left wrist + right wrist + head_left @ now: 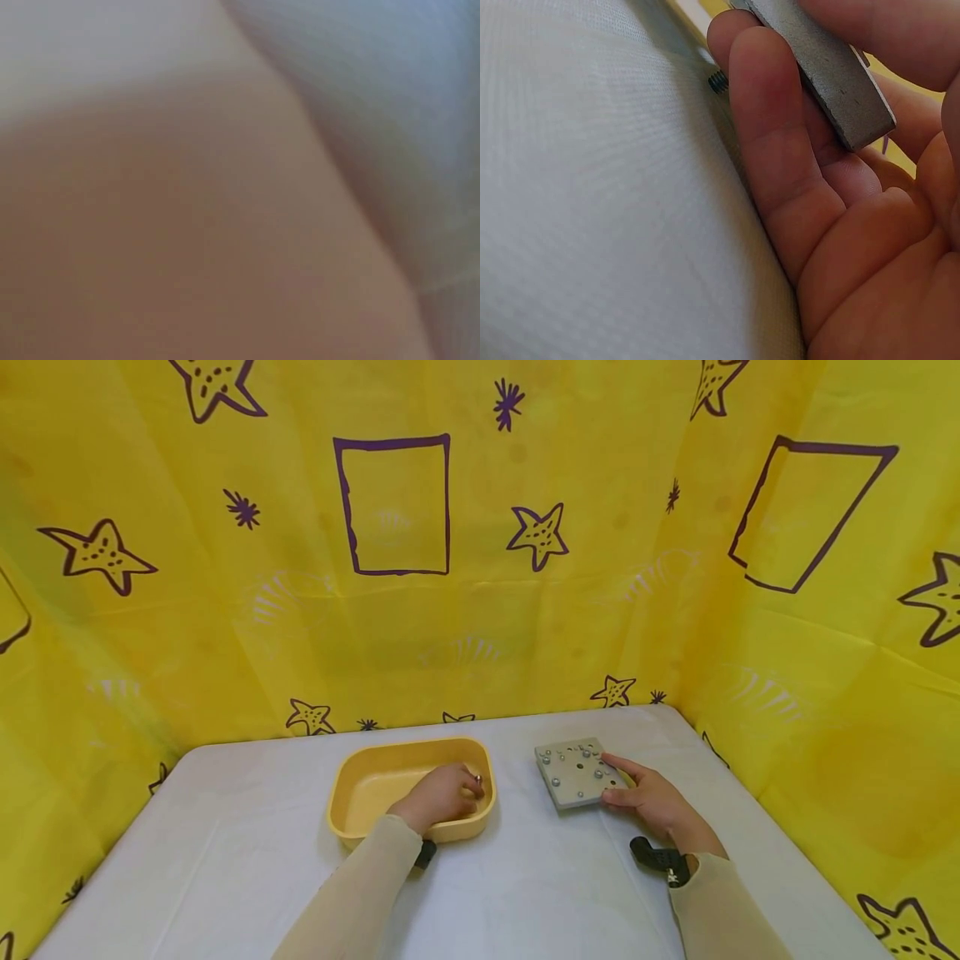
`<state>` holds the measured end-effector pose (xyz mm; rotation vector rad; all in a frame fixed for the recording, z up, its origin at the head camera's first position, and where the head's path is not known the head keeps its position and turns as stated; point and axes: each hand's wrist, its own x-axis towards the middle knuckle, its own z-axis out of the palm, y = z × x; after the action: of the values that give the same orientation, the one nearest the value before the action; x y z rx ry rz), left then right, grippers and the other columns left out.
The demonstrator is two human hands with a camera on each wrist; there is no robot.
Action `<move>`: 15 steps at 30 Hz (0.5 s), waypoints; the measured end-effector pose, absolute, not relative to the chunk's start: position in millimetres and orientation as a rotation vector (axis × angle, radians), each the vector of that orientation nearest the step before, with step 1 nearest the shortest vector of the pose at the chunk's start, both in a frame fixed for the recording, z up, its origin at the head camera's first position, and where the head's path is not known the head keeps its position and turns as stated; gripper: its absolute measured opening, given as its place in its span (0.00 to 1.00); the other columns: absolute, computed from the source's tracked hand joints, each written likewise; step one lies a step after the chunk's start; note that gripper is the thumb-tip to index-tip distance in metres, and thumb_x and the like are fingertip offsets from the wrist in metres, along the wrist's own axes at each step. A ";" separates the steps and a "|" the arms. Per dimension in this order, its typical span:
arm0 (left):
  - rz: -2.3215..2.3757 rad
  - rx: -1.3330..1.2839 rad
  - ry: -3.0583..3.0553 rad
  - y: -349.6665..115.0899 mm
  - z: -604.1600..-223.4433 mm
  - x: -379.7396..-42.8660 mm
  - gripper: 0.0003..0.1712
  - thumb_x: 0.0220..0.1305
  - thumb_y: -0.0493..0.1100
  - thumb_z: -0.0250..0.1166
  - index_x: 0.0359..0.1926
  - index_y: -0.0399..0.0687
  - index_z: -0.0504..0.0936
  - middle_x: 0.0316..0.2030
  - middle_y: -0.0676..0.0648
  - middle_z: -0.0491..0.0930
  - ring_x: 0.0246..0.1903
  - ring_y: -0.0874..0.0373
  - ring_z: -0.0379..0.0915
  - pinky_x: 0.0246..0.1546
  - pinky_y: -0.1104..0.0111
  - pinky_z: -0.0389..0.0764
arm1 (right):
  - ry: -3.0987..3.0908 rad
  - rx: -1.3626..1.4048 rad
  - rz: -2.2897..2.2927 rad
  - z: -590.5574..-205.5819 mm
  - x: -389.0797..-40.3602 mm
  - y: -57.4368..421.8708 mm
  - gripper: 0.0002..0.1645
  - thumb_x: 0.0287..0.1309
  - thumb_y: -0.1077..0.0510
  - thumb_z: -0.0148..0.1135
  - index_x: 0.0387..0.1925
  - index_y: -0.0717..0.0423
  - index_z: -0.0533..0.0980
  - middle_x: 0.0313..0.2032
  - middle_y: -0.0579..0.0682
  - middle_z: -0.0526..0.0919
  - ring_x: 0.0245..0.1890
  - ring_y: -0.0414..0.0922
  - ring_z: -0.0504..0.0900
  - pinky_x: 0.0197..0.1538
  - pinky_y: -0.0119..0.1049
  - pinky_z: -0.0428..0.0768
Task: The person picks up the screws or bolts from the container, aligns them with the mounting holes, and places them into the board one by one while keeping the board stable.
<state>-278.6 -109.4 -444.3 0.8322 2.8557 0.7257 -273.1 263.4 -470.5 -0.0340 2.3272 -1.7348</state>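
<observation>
Inside the yellow tray [360,777], at its right end, my left hand [442,795] pinches a small shiny metal piece [478,780] between curled fingertips. Its kind is too small to make out. My right hand [651,800] grips the right edge of a grey metal plate [567,785], thumb on the near side and fingers at the far side. Several bolts [556,782] and bare holes [580,766] dot the plate's top face. Seen from the right wrist, the plate's thick edge [855,112] lies among the fingers, and a dark threaded screw end [718,81] juts out below.
A white cloth covers the table [225,843]. Yellow curtains [480,610] with drawn starfish hang behind and at both sides. Black wrist cameras [660,857] sit at the wrists. Blurred skin [187,225] fills most of the left wrist view.
</observation>
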 end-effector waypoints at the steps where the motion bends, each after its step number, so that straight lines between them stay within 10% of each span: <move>1: 0.713 0.846 2.866 -108.9 -443.8 -278.1 0.09 0.56 0.33 0.69 0.38 0.47 0.90 0.39 0.51 0.80 0.41 0.54 0.75 0.51 0.58 0.75 | 2.326 -0.035 -1.737 -470.4 -273.0 263.4 0.52 0.50 0.51 0.76 0.75 0.43 0.62 0.75 0.59 0.54 0.63 0.56 0.64 0.69 0.56 0.56; 15: 0.719 0.678 2.977 -113.3 -439.7 -274.5 0.13 0.57 0.31 0.65 0.42 0.45 0.88 0.39 0.50 0.84 0.41 0.52 0.78 0.49 0.57 0.77 | 2.312 -0.070 -1.758 -470.1 -273.5 263.7 0.51 0.52 0.54 0.76 0.75 0.46 0.61 0.73 0.61 0.58 0.60 0.54 0.68 0.60 0.41 0.68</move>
<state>-274.5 -113.3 -439.7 0.6776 2.9766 0.7185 -273.5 263.7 -470.1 -0.0702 2.3125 -1.7583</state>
